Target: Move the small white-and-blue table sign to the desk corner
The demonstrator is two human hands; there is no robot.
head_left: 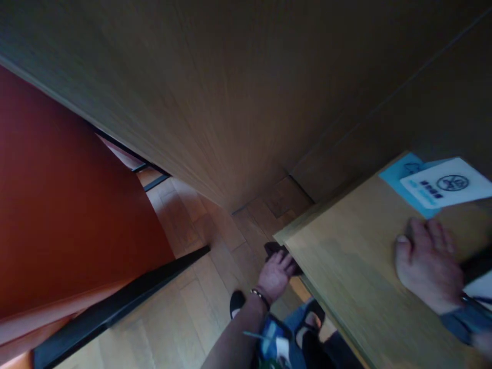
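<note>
While your right hand (428,271) lies open and flat on the bench (346,287), steadying you, your left hand (274,274) grips a dark cloth (273,249) at its near-left edge.

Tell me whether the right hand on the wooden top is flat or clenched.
Flat: the right hand lies palm down on the wooden top, fingers stretched toward the white card, gripping nothing.

Broad brown wood-grain wall panel (238,92) overhead and ahead, meeting pale wooden plank floor (184,307) below. Large rust-red flat panel (65,205) at left, edged beneath by long black strip (115,302). White printed card with round dark emblem (449,187) lying on light-blue paper sheet (400,177) at far right. Black sandal (313,312) low on floor.
</note>
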